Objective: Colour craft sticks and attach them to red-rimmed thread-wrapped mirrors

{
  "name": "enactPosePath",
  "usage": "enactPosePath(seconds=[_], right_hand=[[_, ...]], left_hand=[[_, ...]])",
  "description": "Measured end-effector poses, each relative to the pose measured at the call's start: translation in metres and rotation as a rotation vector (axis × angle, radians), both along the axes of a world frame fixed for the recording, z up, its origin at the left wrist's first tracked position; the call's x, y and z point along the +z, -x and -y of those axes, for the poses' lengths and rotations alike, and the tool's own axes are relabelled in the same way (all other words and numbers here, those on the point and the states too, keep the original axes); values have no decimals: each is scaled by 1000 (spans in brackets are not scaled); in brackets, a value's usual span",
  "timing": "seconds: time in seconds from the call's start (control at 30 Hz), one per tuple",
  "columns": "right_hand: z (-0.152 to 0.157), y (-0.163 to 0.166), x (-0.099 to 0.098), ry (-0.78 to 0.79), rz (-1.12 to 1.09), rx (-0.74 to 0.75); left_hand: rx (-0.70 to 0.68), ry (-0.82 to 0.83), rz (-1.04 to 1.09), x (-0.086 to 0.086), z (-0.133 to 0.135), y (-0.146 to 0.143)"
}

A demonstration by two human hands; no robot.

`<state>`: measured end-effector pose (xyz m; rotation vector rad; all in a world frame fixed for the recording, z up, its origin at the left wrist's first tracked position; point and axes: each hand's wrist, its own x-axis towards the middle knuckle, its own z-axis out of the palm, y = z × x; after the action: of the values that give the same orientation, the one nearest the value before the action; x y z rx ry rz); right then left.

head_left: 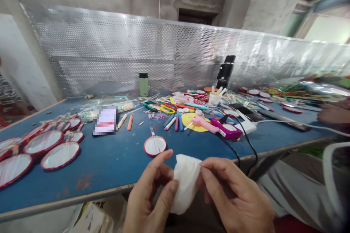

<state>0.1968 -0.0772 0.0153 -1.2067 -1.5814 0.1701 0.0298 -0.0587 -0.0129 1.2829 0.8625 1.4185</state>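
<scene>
A folded white tissue (186, 184) is held up just in front of the table edge. My left hand (153, 193) grips its left side, thumb in front and fingers curled behind. At the tissue's upper right corner, my right hand (236, 194) pinches it between thumb and forefinger. Just beyond my hands lies a round, red-rimmed white disc (155, 146) with a clear strip across it. Similar larger red-rimmed discs (43, 142) with strips overlap at the left of the table.
On the blue table (109, 164) lie a phone (106, 121), markers (177, 123), scissors (167, 108), a pink glue gun (203, 122) and a purple box (226, 129). Black cables (247, 143) hang over the front edge. A green bottle (143, 84) stands behind. Another person's hand (333, 113) is at right.
</scene>
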Motion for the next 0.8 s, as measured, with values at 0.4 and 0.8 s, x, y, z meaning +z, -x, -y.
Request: enactPosePath(seconds=[0.4,0.8], right_hand=[[1,-9,-3,74,-81,300],[0,-27,2,75,108,249]], left_hand=[[-38,31,90,8,5,-4],[14,44,90,16,4,2]])
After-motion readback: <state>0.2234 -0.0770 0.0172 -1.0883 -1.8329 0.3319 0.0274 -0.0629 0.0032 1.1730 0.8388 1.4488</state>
